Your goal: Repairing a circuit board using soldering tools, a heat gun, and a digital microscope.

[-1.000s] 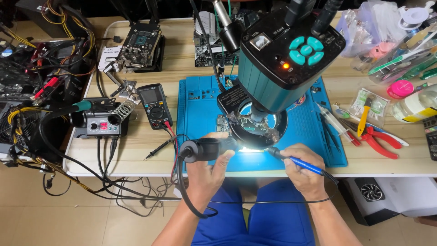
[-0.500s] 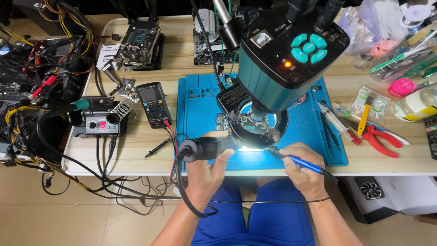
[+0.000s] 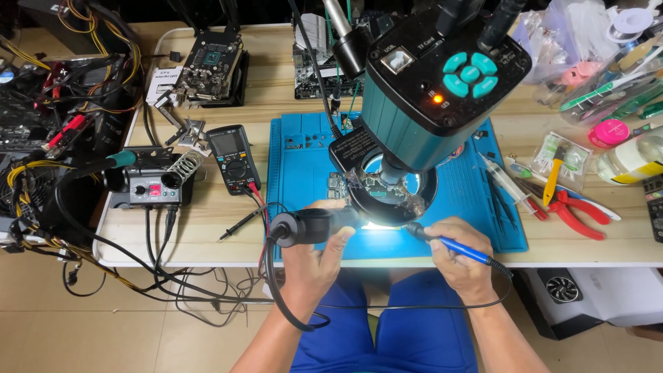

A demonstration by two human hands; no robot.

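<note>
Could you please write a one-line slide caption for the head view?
Left hand holds a black hot-air handle, right hand a blue soldering iron, under a ring-lit microscope.

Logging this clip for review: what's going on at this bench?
A person sits at a wooden desk working under a teal microscope camera with a lit ring light. The left hand grips a black hot-air handle; the right hand holds a blue soldering iron. Both tips point at a circuit board on the blue mat.

We look steeply down from head height, close over our bench (image 3: 207,235), microscope (image 3: 442,76) nearest; only one view.
</note>
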